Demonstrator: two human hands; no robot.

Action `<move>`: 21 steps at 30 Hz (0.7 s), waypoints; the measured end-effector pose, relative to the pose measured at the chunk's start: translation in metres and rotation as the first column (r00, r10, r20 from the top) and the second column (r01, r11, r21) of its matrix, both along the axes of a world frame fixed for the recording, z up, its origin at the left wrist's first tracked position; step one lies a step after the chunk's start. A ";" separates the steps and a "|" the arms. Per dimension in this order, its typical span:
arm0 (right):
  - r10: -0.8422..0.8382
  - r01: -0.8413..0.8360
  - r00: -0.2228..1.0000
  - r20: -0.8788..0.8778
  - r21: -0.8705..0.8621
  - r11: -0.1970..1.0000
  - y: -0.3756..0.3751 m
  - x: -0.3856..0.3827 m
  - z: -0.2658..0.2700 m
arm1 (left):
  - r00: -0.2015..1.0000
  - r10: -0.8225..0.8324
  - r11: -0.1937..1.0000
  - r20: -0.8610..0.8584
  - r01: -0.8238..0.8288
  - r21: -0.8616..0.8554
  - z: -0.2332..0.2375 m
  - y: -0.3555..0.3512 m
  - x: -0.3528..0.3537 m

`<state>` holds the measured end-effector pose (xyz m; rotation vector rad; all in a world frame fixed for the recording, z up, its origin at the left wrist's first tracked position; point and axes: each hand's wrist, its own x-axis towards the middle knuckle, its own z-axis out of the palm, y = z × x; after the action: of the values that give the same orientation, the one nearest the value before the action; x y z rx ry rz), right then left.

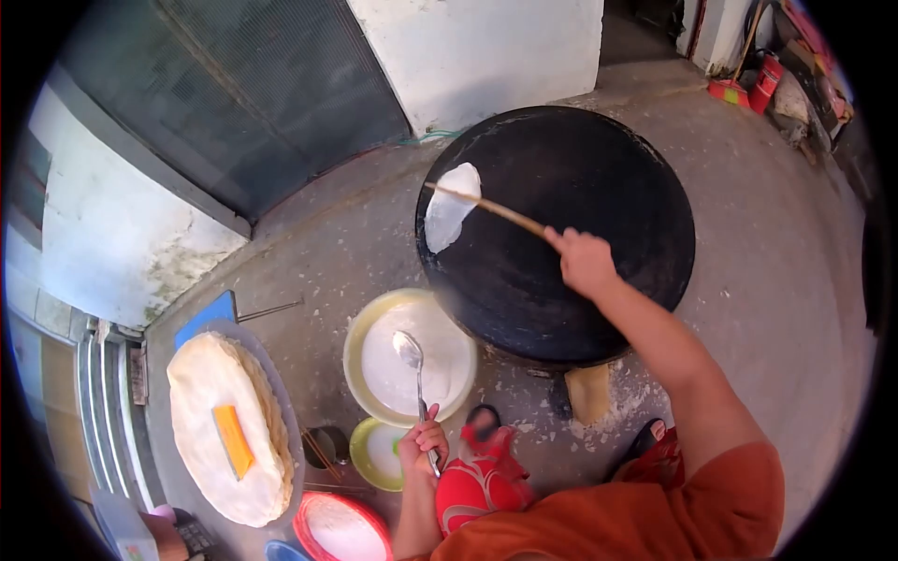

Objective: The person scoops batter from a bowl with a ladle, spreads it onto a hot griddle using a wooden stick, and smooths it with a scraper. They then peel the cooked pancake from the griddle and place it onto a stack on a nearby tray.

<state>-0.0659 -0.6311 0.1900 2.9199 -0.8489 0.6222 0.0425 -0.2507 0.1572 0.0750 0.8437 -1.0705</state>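
Note:
A large round black griddle [580, 271] fills the centre, with a white patch of batter [452, 210] near its left edge. My right hand [585, 262] is closed round a thin wooden stick [510, 215], whose far end lies over the batter. Lower left of it, my left hand [426, 444] grips a metal spoon [409, 350], its bowl above a large pale bowl of white batter [402, 365]. Beside that hand is a smaller green bowl [377, 453] with white contents.
A stack of flat pancakes [220, 421] bears an orange-handled scraper [234, 442] at the left. A red basin [342, 528] holds white powder near the bottom edge. A yellowish block [587, 394] is below the griddle. A red dustpan [728, 92] stands at the upper right.

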 end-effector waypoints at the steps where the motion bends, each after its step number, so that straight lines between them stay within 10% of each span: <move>1: -0.053 0.053 0.998 0.030 0.014 0.999 -0.009 0.006 0.004 | 1.000 -0.004 1.000 -0.001 0.004 0.004 0.001 -0.001 0.000; 5: -0.085 -0.097 0.935 0.344 0.479 0.872 0.030 0.010 0.001 | 0.999 -0.005 0.999 -0.043 0.007 0.042 0.002 -0.002 0.002; 10: -0.117 0.115 0.991 0.062 0.026 0.993 -0.017 0.006 0.002 | 0.999 -0.012 0.999 -0.041 0.014 0.052 0.003 -0.004 0.001; 14: -0.187 0.055 0.942 0.277 0.423 0.904 0.011 0.020 0.002 | 0.998 -0.026 0.999 -0.064 0.028 0.034 0.004 -0.003 0.004; 17: 0.015 -0.040 0.996 0.086 0.297 0.954 0.044 0.021 0.018 | 0.999 -0.023 0.999 -0.041 0.025 0.047 0.001 -0.005 0.005; 19: -0.070 0.069 0.997 0.025 0.036 0.997 0.002 0.029 0.002 | 0.999 -0.027 0.997 -0.041 0.030 0.069 0.001 -0.007 0.003; 21: -0.230 0.233 0.972 -0.038 0.178 0.956 -0.027 0.031 0.021 | 0.999 -0.026 0.995 -0.025 0.028 0.091 0.002 -0.003 0.003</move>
<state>-0.0354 -0.6585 0.2111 2.9092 -1.2862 0.5257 0.0459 -0.2539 0.1588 0.1508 0.9149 -1.0595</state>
